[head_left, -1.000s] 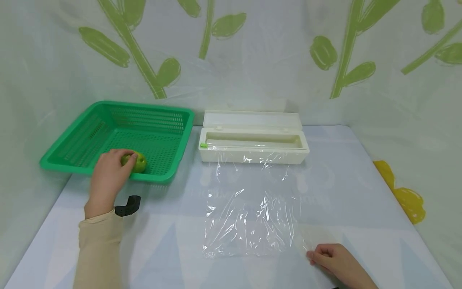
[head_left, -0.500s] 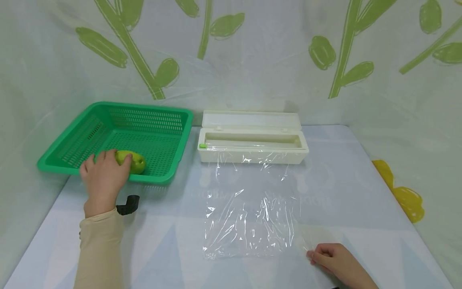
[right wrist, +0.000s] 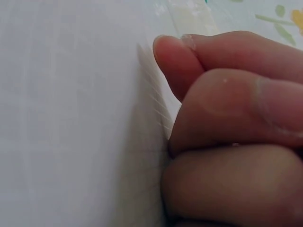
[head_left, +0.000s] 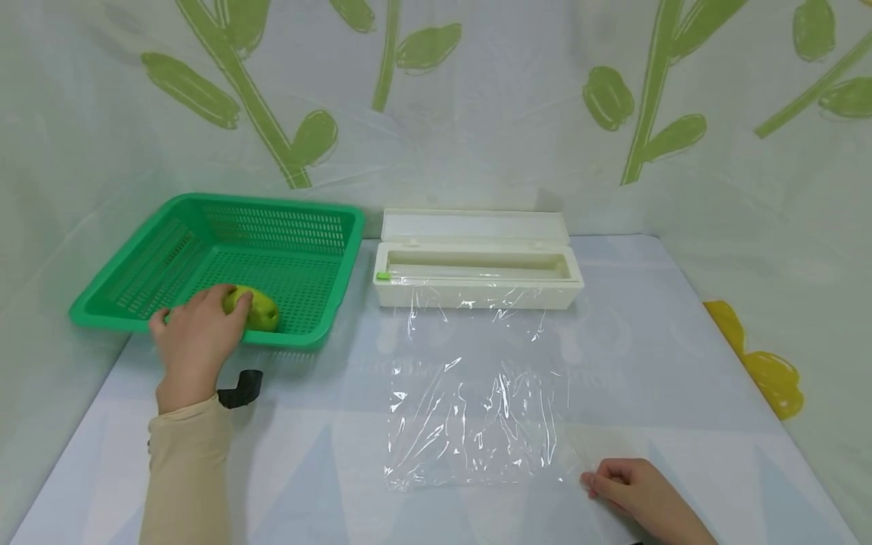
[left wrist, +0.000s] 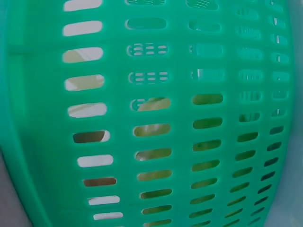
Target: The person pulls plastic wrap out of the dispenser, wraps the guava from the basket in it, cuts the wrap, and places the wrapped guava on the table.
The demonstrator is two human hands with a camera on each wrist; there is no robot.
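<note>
A yellow-green fruit [head_left: 257, 310] lies at the near side of the green plastic basket [head_left: 318, 338]. My left hand [head_left: 200, 325] reaches over the near rim and grips the fruit between thumb and fingers; some fingertips are hidden. Through the basket's slots, the left wrist view shows parts of the fruit [left wrist: 156, 128]. A sheet of clear cling film [head_left: 470, 424] runs from the white dispenser box [head_left: 480, 295] toward me across the table. My right hand [head_left: 636, 488] pinches the film's near right corner, thumb against index finger. In the right wrist view its other fingers [right wrist: 227, 189] are curled.
The dispenser's lid [head_left: 474, 225] stands raised at the back, and a small green slider [head_left: 384, 276] sits at its left end. A black strap piece [head_left: 241, 388] shows beside my left wrist. A patterned sheet [head_left: 511, 113] hangs behind the table.
My left fingers spread apart, then closed over the fruit again from its left side. The fruit shifted slightly and turned in the basket. My right hand and the dispenser stayed nearly still.
</note>
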